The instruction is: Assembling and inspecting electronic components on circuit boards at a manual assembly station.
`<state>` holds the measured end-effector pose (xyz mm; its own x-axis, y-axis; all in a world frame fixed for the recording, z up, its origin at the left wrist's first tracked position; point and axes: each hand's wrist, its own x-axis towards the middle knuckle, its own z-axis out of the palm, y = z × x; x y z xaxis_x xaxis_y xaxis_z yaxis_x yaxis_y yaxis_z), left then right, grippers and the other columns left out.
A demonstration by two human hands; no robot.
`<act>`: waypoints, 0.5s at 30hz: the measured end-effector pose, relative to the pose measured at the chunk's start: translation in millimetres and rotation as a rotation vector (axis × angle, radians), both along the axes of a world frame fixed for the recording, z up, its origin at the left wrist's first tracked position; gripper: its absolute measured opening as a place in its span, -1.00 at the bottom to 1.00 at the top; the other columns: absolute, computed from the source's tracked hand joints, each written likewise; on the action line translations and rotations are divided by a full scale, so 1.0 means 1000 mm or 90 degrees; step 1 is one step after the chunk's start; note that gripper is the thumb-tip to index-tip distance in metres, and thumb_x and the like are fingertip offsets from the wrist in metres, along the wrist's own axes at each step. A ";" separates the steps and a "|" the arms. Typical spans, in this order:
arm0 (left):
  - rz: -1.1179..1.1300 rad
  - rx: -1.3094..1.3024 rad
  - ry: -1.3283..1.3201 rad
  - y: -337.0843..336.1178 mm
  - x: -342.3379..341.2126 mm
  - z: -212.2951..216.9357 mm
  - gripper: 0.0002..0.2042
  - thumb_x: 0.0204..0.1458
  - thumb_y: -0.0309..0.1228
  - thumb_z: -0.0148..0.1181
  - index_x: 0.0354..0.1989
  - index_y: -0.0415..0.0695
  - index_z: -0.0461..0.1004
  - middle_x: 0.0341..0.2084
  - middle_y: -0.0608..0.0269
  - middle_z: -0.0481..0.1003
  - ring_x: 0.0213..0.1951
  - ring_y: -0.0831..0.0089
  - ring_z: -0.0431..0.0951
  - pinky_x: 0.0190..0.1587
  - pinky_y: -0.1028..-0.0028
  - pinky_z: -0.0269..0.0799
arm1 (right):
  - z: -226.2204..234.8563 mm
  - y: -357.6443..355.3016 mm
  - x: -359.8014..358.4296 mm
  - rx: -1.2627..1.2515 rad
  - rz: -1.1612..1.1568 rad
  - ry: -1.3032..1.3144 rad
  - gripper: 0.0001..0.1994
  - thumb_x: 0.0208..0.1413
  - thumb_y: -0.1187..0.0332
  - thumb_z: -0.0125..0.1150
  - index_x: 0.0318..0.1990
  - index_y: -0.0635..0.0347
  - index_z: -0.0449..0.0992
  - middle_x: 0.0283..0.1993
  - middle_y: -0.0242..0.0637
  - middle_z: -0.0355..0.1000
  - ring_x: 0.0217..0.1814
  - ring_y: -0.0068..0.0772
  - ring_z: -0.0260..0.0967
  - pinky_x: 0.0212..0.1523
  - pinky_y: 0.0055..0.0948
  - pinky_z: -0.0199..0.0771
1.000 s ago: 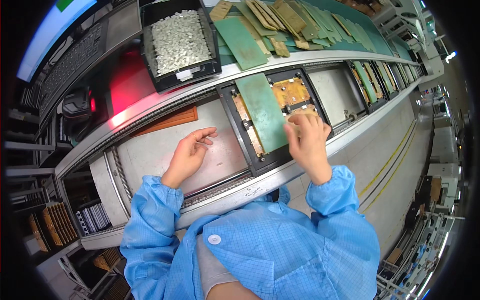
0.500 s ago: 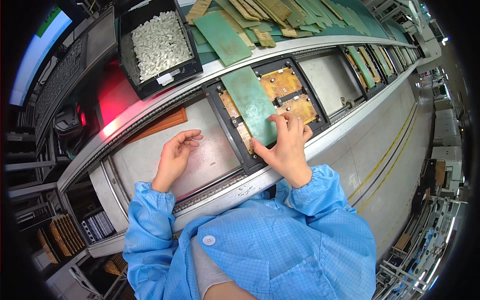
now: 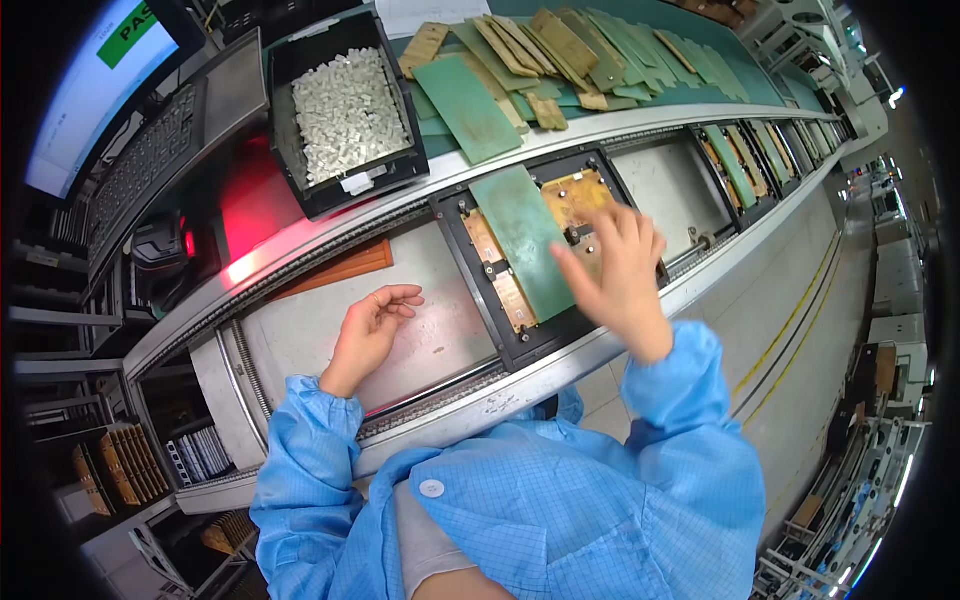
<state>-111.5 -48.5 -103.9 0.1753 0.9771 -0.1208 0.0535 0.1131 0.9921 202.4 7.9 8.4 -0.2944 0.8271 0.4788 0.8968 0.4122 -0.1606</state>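
Note:
A black frame-like pallet (image 3: 516, 353) sits on the conveyor rails in front of me, carrying tan circuit boards (image 3: 576, 198). Across its left part lies a flat green plate (image 3: 524, 240), covering some of the boards. My right hand (image 3: 622, 274) is over the pallet's right side, fingers spread and holding nothing; its thumb is close to the plate's right edge, and whether they touch I cannot tell. My left hand (image 3: 373, 330) hovers left of the pallet over the conveyor's pale metal bed, fingers loosely curled, apart, with nothing in them.
A black bin (image 3: 296, 165) of small whitish pieces stands beyond the rail. Green and tan plates (image 3: 470, 105) are heaped on the far bench. More loaded pallets (image 3: 735, 165) line the conveyor to the right. A monitor (image 3: 100, 90) and keyboard (image 3: 140, 165) stand at far left.
My right hand has let go of the green plate's near end and moved right, its fingers opening. The plate stays on the pallet. My left hand keeps its pose; the whole view has shifted slightly.

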 end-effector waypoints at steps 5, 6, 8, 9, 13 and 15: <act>0.006 0.017 0.043 -0.003 0.001 0.009 -0.51 0.02 -0.79 -0.19 0.11 -0.30 0.47 -0.07 0.17 0.58 -0.12 0.52 0.49 0.09 0.48 0.42 | -0.001 0.155 0.003 -0.004 0.090 -0.002 -0.52 0.13 0.00 0.34 0.00 0.20 0.49 -0.07 0.03 0.49 0.01 0.13 0.40 0.02 -0.06 0.38; 0.017 0.028 0.044 -0.003 -0.001 0.006 -0.51 0.02 -0.79 -0.19 0.11 -0.30 0.47 -0.07 0.17 0.58 -0.12 0.52 0.49 0.09 0.48 0.42 | -0.005 0.183 -0.006 0.014 0.076 -0.026 -0.47 0.11 -0.02 0.35 0.00 0.25 0.45 -0.08 0.08 0.48 -0.01 0.17 0.41 0.01 -0.03 0.41; 0.019 0.031 0.065 -0.002 -0.002 0.003 -0.53 0.04 -0.79 -0.19 0.10 -0.29 0.48 -0.07 0.18 0.59 -0.12 0.52 0.49 0.09 0.48 0.42 | -0.010 0.219 -0.030 -0.004 0.005 -0.065 -0.35 0.04 -0.07 0.40 0.01 0.35 0.37 -0.12 0.20 0.47 -0.04 0.25 0.44 -0.03 0.00 0.49; 0.029 0.031 0.082 -0.003 -0.003 0.002 -0.54 0.05 -0.79 -0.18 0.09 -0.28 0.49 -0.08 0.19 0.59 -0.12 0.52 0.50 0.09 0.48 0.42 | -0.012 0.229 -0.043 0.004 0.014 -0.063 -0.35 0.04 -0.07 0.40 0.01 0.35 0.37 -0.12 0.20 0.47 -0.04 0.25 0.44 -0.03 0.00 0.49; 0.045 0.032 0.110 -0.003 -0.004 0.000 -0.59 0.09 -0.75 -0.15 0.07 -0.27 0.52 -0.11 0.17 0.62 -0.15 0.51 0.53 0.03 0.50 0.46 | -0.029 0.255 -0.057 0.074 -0.043 -0.061 -0.41 0.12 -0.06 0.33 -0.05 0.38 0.37 -0.20 0.20 0.51 -0.12 0.27 0.49 -0.13 0.03 0.54; 0.031 0.019 0.131 -0.002 -0.004 0.005 -0.55 0.06 -0.79 -0.17 0.09 -0.28 0.50 -0.08 0.19 0.60 -0.12 0.52 0.51 0.09 0.49 0.42 | -0.032 0.268 -0.044 0.034 -0.053 0.011 -0.51 0.18 0.01 0.27 -0.09 0.34 0.42 -0.42 0.00 0.56 -0.35 0.02 0.58 -0.30 -0.05 0.60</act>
